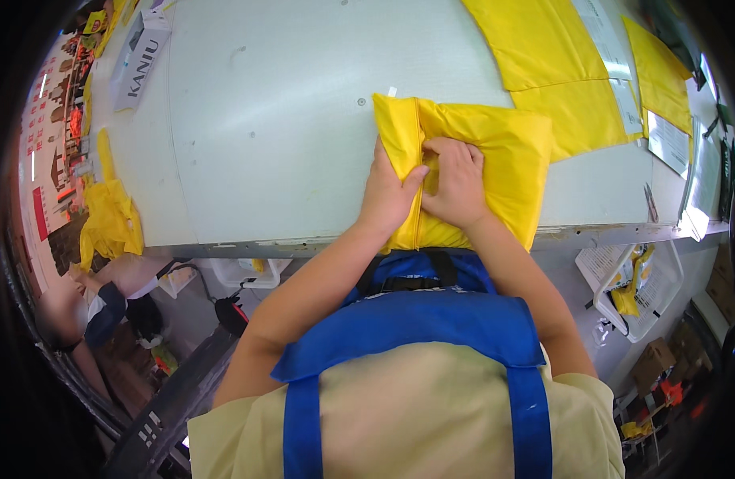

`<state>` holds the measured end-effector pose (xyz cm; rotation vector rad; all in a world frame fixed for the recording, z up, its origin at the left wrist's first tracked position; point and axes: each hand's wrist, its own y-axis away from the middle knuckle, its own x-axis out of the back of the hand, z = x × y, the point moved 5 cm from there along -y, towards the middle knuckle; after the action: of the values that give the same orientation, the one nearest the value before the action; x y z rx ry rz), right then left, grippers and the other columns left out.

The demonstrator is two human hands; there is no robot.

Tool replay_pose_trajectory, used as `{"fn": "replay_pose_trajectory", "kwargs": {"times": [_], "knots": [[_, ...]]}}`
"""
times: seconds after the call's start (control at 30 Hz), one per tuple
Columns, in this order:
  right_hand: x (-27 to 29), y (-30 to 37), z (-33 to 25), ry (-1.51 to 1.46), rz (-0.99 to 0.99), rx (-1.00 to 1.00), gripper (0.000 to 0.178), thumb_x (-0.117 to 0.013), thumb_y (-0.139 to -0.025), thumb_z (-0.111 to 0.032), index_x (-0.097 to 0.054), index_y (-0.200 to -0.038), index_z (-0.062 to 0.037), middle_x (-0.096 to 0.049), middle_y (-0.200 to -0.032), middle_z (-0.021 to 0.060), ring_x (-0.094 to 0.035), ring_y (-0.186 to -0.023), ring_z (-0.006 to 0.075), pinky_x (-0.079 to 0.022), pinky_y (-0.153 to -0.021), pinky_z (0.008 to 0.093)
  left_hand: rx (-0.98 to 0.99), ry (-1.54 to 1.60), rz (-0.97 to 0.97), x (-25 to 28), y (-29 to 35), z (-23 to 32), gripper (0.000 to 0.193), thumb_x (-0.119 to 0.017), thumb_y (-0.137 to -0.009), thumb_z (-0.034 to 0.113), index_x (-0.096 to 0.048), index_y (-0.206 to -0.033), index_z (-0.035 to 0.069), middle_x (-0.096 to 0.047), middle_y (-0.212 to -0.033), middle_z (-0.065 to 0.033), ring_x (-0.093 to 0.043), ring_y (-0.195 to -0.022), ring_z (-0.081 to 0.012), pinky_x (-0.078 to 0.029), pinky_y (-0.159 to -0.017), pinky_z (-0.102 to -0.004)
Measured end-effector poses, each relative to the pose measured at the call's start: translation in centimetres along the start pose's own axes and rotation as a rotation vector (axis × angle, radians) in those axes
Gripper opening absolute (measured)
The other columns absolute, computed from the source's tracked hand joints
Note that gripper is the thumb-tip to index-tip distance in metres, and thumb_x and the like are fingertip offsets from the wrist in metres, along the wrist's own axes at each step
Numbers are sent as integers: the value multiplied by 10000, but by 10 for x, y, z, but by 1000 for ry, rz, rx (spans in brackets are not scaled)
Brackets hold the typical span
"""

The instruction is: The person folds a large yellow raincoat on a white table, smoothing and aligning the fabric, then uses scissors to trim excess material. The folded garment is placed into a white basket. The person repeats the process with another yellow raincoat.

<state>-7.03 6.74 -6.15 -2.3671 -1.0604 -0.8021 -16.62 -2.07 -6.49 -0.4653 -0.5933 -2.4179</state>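
A puffy yellow fabric piece (515, 152) lies at the front edge of the white table, partly overhanging it. A seam or folded edge runs up its left part. My left hand (390, 191) grips the narrow left strip, thumb on top beside the seam, its other fingers partly hidden by the fabric. Just right of the seam, my right hand (457, 184) is closed with bent fingers on the same piece, pinching the cloth along a small dark gap. Both forearms reach in over a blue apron.
Flat yellow panels (571, 104) and printed sheets (671, 148) lie at the right, with small metal snips (651, 202) near the edge. A white box (141, 64) stands far left. A white basket (655, 287) sits below right. Another person handles yellow cloth (110, 219) at left.
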Motion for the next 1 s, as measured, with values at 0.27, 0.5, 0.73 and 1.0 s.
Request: {"fn": "replay_pose_trajectory", "kwargs": {"times": [0.27,0.5,0.73,1.0], "knots": [[29,46,-12,-62,-84,191,252,-676,-699,-114,-577,-930,-105,-561,-881,62,-543,-879,254,-405,-736,363,-37,-276,40,1,-6,-13,808,-699,-807,189,-199,-1412,0,-507,-1207,-278,-532,-1091,-418,-448,-916,-433],[5,69,-50,165,-268,590,49,-555,-766,-198,-548,-805,-170,-470,-746,-14,-499,-735,148,-371,-668,300,27,-251,-13,-3,-14,-13,836,-711,-798,248,-190,-1411,18,-510,-1163,-301,-537,-1050,-441,-460,-881,-455],[-2,76,-59,196,-196,710,47,-544,-755,-201,-534,-795,-177,-470,-767,-15,-503,-736,140,-378,-642,274,43,-229,-40,1,-17,-13,794,-691,-821,246,-198,-1378,-32,-557,-1128,-289,-570,-1034,-416,-472,-876,-434],[0,76,-56,98,-237,700,69,-552,-744,-190,-529,-792,-146,-481,-758,8,-517,-749,164,-392,-653,289,72,-144,-67,5,-16,-7,728,-687,-829,245,-245,-1336,-35,-571,-1131,-289,-581,-1034,-415,-479,-870,-420]]}}
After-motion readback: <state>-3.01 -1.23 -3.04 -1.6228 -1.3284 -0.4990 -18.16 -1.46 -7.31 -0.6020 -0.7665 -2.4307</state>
